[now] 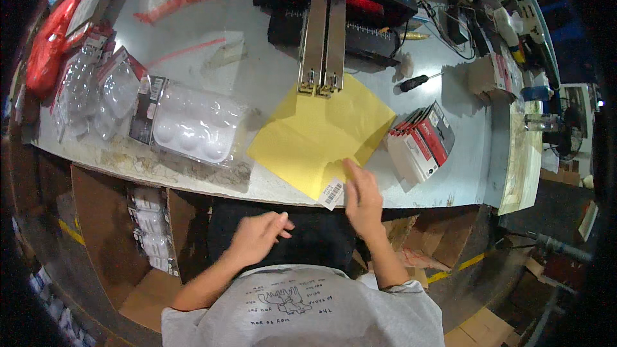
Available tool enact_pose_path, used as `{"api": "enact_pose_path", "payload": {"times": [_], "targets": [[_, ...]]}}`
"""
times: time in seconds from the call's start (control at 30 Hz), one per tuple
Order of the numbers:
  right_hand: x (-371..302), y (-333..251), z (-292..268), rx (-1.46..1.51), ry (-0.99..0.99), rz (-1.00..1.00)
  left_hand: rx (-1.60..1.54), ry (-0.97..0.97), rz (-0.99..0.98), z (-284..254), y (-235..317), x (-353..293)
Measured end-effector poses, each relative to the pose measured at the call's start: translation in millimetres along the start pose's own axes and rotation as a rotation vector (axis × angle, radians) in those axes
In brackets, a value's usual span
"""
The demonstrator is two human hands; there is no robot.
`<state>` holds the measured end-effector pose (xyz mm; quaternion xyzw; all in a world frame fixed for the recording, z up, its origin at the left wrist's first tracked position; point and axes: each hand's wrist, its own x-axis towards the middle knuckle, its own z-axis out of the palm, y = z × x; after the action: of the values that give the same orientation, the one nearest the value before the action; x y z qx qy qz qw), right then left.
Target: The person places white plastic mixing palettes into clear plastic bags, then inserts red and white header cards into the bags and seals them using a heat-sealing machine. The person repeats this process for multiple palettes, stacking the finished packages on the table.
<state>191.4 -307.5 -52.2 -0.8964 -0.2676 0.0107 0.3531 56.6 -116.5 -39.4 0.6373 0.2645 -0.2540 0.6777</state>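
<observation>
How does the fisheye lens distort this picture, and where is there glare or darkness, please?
Head view: the table edge bows toward the rim, and the corners go black. Glare washes over the clear blister trays. The yellow sheet by the right hand is evenly lit; under the table is dim.

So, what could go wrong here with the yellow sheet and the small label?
1. The yellow sheet hangs over the table edge; pressing near its corner could perhaps slide or crease it.
2. The right hand touches the small white label right at that corner, so the label may end up crooked.
3. The left hand is off the sheet, so nothing steadies it.
</observation>
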Motion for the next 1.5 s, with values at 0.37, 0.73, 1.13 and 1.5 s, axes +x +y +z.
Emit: {"api": "enact_pose_path", "payload": {"times": [0.37, 0.73, 1.13, 1.5], "targets": [[-23, -6, 5, 0.233, 0.006, 0.228, -0.289, 0.179, 0.079, 62, 0, 37], [-2, 6, 1, 0.246, -0.146, 0.13, -0.298, 0.203, 0.321, 68, -6, 44], [-15, 1, 3, 0.159, 0.152, -0.032, -0.6, 0.2, 0.175, 67, -7, 65], [163, -133, 15, 0.653, -0.5, -0.135, -0.086, 0.238, 0.216, 4, 7, 14]]}}
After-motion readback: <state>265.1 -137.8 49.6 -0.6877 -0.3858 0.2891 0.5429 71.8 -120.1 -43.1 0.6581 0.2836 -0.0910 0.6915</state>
